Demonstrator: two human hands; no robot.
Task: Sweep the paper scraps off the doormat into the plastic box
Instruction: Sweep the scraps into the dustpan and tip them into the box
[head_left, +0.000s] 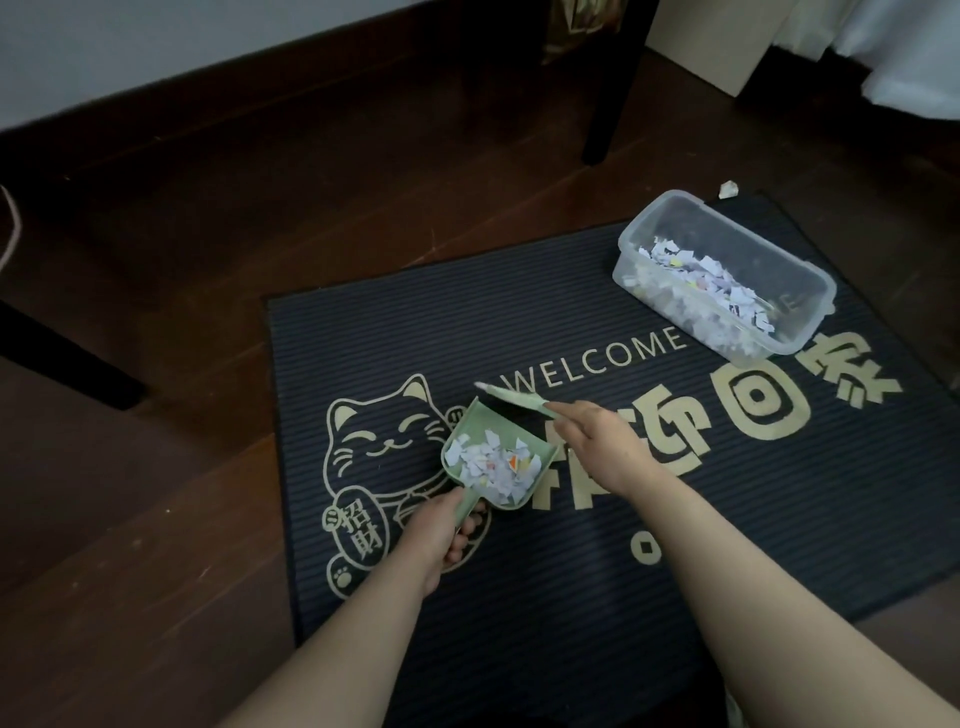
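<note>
A dark doormat (519, 597) with a gold cat and "WELCOME" lies on the wooden floor. My left hand (447, 530) grips the handle of a small green dustpan (467, 421) that holds a heap of paper scraps (493, 465) above the mat's middle. My right hand (597, 441) grips a small green brush (511, 397), whose head lies along the dustpan's far edge. A clear plastic box (800, 275) stands on the mat's far right corner, with many paper scraps (696, 275) inside it.
One scrap of paper (728, 189) lies on the floor just beyond the box. A dark chair leg (613, 88) stands behind the mat. Another dark furniture leg (67, 358) reaches in from the left. A wall and skirting board run along the back.
</note>
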